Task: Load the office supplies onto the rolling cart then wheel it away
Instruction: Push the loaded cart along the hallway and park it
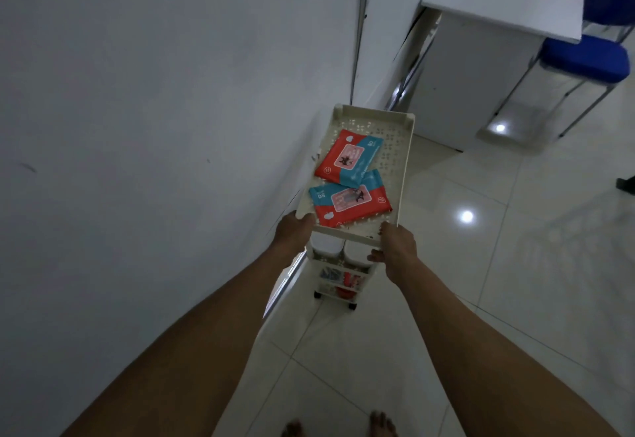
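Observation:
A narrow cream rolling cart stands on the tiled floor, close to the white wall on its left. Two red-and-blue wipe packs lie on its top tray, one farther and one nearer, slightly overlapping. My left hand grips the near left corner of the top tray. My right hand grips the near right corner. Lower shelves hold white containers and red items, mostly hidden under the top tray. Black wheels show at the bottom.
A white wall runs along the left, right beside the cart. Ahead stands a white desk with a blue chair to its right. Glossy floor tiles stretch out on the right. My bare feet show at the bottom edge.

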